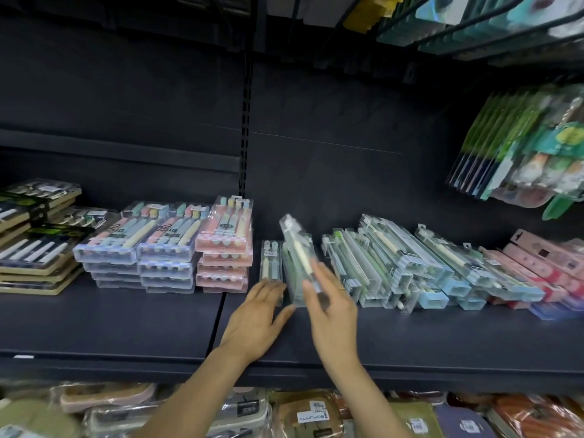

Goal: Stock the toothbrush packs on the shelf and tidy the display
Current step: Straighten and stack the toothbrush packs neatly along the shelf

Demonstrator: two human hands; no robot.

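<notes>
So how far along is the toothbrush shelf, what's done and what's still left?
Done: the pastel multipacks and pink packs sit in neat stacks. In hand: the right hand holds a clear toothbrush pack tilted above the shelf, while the left hand steadies a slim pack lying flat. Left: the clear packs on the right lie in a loose, overlapping heap that needs straightening.

Both hands [257,314] [331,306] outstretched, fingers extended
</notes>
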